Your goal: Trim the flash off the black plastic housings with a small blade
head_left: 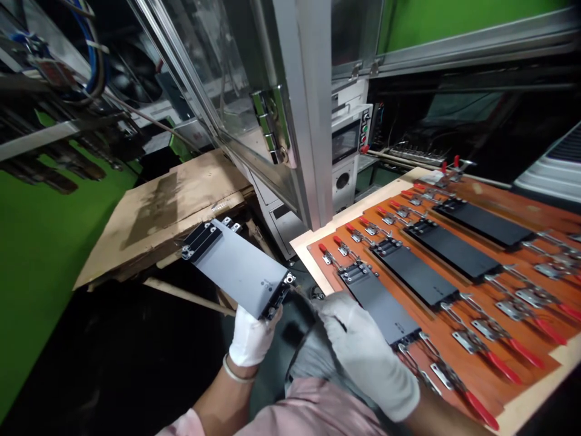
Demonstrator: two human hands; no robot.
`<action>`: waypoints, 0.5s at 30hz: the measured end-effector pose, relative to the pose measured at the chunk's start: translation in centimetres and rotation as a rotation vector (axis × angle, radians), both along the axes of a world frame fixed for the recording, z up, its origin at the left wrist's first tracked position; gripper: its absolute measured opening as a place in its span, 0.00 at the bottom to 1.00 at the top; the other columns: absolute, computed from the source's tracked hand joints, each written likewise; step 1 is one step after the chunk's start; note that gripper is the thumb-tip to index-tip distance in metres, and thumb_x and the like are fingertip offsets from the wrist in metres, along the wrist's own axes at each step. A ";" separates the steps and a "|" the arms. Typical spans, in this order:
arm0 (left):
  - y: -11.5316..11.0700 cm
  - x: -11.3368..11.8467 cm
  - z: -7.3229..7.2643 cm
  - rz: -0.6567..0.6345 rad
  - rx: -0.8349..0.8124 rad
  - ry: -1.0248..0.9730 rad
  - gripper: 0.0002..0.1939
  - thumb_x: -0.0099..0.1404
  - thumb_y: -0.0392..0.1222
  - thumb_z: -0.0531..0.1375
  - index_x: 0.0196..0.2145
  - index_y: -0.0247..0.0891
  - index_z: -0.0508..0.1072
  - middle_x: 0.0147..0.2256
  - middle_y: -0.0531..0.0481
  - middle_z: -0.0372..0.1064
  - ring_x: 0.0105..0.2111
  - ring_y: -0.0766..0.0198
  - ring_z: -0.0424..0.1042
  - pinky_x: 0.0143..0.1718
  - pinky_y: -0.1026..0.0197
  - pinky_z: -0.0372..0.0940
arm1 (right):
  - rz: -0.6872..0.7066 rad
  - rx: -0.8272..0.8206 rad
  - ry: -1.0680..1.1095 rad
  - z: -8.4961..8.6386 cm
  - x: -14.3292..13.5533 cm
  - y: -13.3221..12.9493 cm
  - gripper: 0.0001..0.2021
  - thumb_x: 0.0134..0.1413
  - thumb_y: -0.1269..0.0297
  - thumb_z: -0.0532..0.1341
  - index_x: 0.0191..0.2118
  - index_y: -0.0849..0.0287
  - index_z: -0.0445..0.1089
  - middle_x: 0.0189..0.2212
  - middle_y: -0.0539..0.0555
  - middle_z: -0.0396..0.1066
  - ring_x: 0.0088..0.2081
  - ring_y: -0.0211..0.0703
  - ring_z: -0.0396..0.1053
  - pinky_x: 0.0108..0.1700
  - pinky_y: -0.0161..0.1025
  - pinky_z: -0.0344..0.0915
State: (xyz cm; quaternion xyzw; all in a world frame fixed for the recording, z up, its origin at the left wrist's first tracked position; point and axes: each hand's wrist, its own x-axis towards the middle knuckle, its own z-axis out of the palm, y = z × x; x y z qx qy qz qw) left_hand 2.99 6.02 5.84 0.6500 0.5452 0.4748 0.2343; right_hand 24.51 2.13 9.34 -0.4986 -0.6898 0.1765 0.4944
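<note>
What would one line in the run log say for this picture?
left hand: holds grey plate by its near end | right hand: on jig board, at nearest black plate | four black plates clamped

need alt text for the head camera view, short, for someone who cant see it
A person's gloved left hand holds a flat grey panel by its near end, out over stacked cardboard. The gloved right hand rests at the edge of an orange board where four dark panels lie between rows of red-handled clamps.

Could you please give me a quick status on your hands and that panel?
Left hand grips grey panel, lifted off fixture board. Right hand open, resting by nearest clamped panel. Nothing blocking.
</note>
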 end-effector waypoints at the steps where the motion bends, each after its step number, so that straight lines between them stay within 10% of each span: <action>1: 0.1 0.0 0.1 0.004 0.018 0.033 0.12 0.58 0.45 0.63 0.39 0.40 0.74 0.38 0.42 0.73 0.43 0.48 0.73 0.45 0.47 0.69 | 0.002 0.001 0.032 0.1 -0.2 -0.3 0.11 0.58 0.74 0.52 0.36 0.58 0.71 0.32 0.54 0.70 0.34 0.38 0.70 0.38 0.32 0.69; 10: -0.3 0.4 -0.3 0.012 0.104 0.107 0.08 0.61 0.45 0.60 0.35 0.38 0.74 0.33 0.43 0.74 0.39 0.49 0.74 0.40 0.49 0.69 | -0.243 0.182 -0.316 -0.1 -2.7 -3.7 0.16 0.62 0.74 0.52 0.44 0.50 0.75 0.35 0.50 0.74 0.29 0.38 0.67 0.33 0.36 0.61; 15: -0.7 0.8 0.6 -0.007 -0.038 -0.084 0.09 0.58 0.47 0.62 0.34 0.40 0.75 0.34 0.43 0.74 0.41 0.47 0.73 0.42 0.49 0.69 | -0.050 0.044 -0.250 -0.8 -2.6 -3.8 0.14 0.63 0.72 0.52 0.44 0.53 0.73 0.36 0.51 0.73 0.28 0.37 0.66 0.31 0.34 0.63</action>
